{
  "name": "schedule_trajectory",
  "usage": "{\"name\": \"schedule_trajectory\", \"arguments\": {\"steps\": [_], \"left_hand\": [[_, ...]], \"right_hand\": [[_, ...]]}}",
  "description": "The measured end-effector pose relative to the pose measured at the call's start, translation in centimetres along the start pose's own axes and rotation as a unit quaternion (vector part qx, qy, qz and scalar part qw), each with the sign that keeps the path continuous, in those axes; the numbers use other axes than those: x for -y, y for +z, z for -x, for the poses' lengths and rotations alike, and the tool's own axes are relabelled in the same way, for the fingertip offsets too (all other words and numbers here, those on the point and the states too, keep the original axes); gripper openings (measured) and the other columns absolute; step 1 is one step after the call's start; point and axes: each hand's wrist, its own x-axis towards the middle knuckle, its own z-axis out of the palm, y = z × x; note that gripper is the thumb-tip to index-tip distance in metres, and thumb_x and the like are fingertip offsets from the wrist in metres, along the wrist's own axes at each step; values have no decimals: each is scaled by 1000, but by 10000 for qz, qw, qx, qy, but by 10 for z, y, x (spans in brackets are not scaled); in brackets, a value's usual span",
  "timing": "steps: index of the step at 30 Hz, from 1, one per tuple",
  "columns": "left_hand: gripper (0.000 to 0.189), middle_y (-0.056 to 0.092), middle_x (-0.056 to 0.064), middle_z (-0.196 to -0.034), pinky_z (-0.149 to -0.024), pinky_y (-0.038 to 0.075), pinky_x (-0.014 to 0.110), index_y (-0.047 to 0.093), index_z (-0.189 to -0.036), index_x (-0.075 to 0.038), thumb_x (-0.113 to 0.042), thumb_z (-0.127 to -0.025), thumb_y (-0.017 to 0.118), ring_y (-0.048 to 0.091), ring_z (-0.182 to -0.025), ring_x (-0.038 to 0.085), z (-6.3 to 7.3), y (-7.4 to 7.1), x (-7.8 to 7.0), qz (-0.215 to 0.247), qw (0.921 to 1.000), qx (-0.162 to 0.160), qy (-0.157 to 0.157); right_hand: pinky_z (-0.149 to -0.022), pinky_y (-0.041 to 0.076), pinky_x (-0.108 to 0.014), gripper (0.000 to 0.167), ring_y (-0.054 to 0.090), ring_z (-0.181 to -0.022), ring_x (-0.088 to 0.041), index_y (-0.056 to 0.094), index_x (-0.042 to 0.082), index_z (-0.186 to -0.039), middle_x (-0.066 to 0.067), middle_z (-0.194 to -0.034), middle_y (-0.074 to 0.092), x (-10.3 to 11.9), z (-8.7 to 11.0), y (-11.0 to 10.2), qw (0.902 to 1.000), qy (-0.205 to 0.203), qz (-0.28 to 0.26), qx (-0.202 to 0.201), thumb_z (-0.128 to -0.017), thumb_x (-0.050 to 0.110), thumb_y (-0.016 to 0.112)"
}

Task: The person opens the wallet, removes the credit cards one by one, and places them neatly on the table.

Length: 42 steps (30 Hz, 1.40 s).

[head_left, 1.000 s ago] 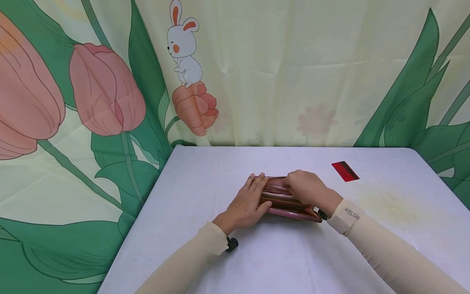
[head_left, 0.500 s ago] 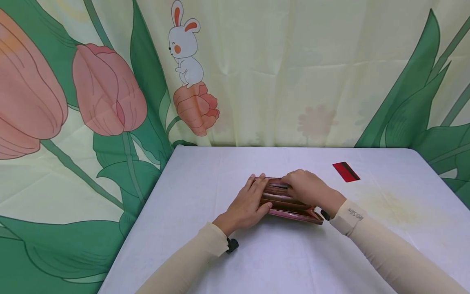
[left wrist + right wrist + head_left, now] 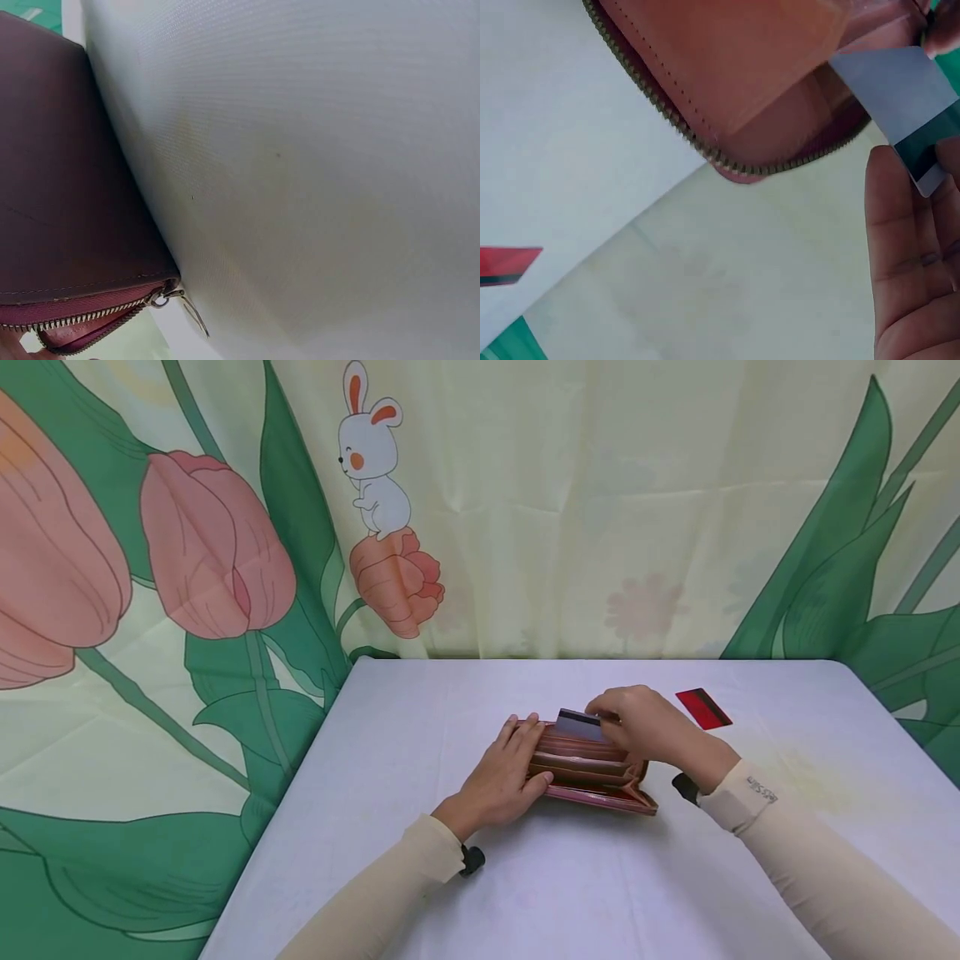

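Note:
A reddish-brown zip wallet stands spread on the table, its inner compartments facing up in the head view. My left hand holds its left end, fingers over the far edge and thumb by the near side. Between the thumb and fingers of my right hand is a grey card with a dark stripe. In the right wrist view this card sticks partly out of the wallet's far side; its lower edge is hidden there. The left wrist view shows the wallet's dark outer cover and its zipper.
A red card with a black stripe lies flat on the white-covered table, right of the wallet and further back. Behind the table hangs a curtain printed with tulips and a rabbit.
My right hand has risen out of the wallet and shifted back and to the right, bringing the grey card into view. My left hand has stayed on the wallet.

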Motion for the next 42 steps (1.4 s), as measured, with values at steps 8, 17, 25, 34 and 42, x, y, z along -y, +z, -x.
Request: {"name": "schedule_trajectory", "arguments": {"steps": [8, 17, 25, 34, 42], "left_hand": [[75, 16, 7, -174, -130, 11, 40, 18, -167, -9, -44, -106, 45, 5, -162, 26, -2, 3, 3, 46, 10000, 53, -71], [76, 15, 5, -175, -130, 14, 43, 17, -168, -12, -48, -107, 44, 7, -162, 29, 0, -1, 7, 165, 9995, 115, -234], [81, 15, 2, -175, -130, 15, 43, 16, -168, -16, -58, -105, 46, 7, -162, 27, 0, -4, 13, 321, 9989, 201, -261], [85, 13, 1, -175, -130, 11, 39, 16, -168, -15, -60, -103, 48, 7, -162, 27, -3, -4, 15, 324, 9989, 276, -198], [85, 13, 2, -175, -130, 14, 42, 14, -168, -16, -61, -103, 47, 6, -162, 28, -3, -2, 14, 336, 9990, 252, -180]], "right_hand": [[-67, 59, -35, 25, 69, -75, -13, 78, 2, -105, -4, -88, 77, -20, 6, -17, 9968, 213, -407, -655, -87, -8, 64], [-62, 50, -23, 25, 71, -89, -35, 73, -4, -120, -21, -98, 76, -66, 25, -45, 9759, 1613, -647, -1318, -98, 4, 64], [-60, 50, -12, 38, 67, -101, -48, 59, -11, -135, -37, -121, 64, -136, 53, -55, 9326, 3196, -1159, -1211, -105, 11, 54], [-63, 59, -21, 48, 62, -107, -49, 45, -15, -147, -40, -135, 48, -200, 99, -48, 8742, 4493, -1621, -880, -104, 7, 46], [-59, 56, -19, 51, 56, -112, -47, 43, -16, -147, -42, -145, 39, -221, 112, -41, 8485, 4939, -1710, -833, -103, 9, 43]]}}
